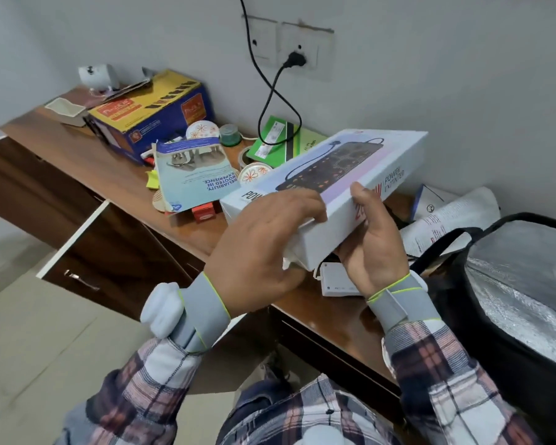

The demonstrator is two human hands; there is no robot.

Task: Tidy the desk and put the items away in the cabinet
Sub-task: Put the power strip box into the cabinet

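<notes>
The flat white cardboard power-extender box is held above the brown wooden worktop. It is gripped on top by the left hand and underneath by the right hand. The putting-away step seems to be in hand. Next, the box must be carried down to the open dark cabinet.

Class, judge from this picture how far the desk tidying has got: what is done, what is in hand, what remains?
Done: only the cabinet door stands open. In hand: left hand and right hand grip the white box above the desk. Left: blue-and-yellow carton, brochure and green booklets lie there.
</notes>
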